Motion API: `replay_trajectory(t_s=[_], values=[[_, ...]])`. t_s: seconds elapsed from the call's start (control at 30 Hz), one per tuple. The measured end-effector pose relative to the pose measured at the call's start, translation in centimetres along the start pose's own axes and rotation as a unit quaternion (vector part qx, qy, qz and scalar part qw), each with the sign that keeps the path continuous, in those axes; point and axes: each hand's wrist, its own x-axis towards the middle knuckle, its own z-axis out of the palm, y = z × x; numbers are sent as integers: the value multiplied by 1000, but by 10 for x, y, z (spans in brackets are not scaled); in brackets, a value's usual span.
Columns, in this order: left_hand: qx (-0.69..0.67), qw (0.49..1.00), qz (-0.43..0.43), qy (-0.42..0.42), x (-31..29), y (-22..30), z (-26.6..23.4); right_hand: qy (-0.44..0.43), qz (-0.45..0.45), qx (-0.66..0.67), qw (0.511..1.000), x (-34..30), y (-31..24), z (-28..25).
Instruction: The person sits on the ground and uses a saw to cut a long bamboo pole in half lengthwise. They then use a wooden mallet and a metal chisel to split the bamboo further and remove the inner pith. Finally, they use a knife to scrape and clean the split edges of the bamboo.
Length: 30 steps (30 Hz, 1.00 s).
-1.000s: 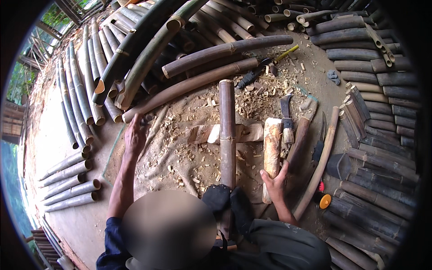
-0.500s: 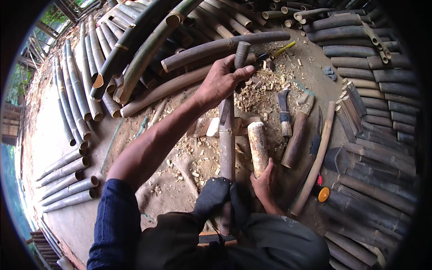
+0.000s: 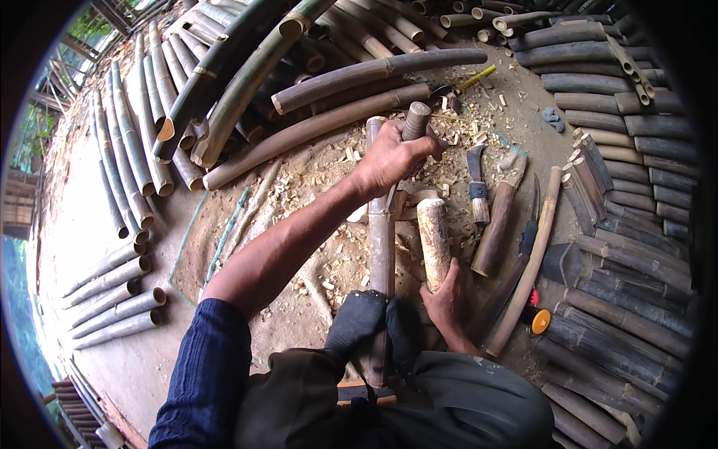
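Observation:
My left hand (image 3: 398,159) is closed round a dark, ridged cylindrical handle (image 3: 416,121) that stands up out of the fist. What lies below the handle is hidden by the hand. Under that hand runs a long bamboo pole (image 3: 381,254), pinned between my two dark-covered feet (image 3: 357,318) and crossing a wooden block (image 3: 404,203). The pole's far end shows just beyond my wrist. To the right of the pole, my right hand (image 3: 446,299) grips the near end of a pale, rough wooden club (image 3: 433,239), whose thick end points away from me.
A hooked knife (image 3: 477,183), a short bamboo-coloured club (image 3: 495,228) and a long-bladed knife (image 3: 528,236) lie to the right. Wood chips (image 3: 456,131) litter the ground ahead. Bamboo stacks line the left, the back and the right (image 3: 598,105). An orange cap (image 3: 541,322) sits at right.
My left hand has come nearer and slightly right with the handle, uncovering the pole's far end. My right hand keeps its hold on the club, nearly still.

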Motion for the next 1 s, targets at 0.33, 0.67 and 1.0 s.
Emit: replay_trajectory(t_s=[0.33, 0.67, 1.0], values=[[77, 996, 44, 11, -6, -2, 11, -12, 18, -20, 1000, 0, -9, -7], [79, 996, 42, 18, -5, -7, 9, -29, 39, -25, 998, 1, -10, -8], [85, 996, 31, 23, -12, 2, 8, -4, 10, -36, 999, 0, -11, -7]])
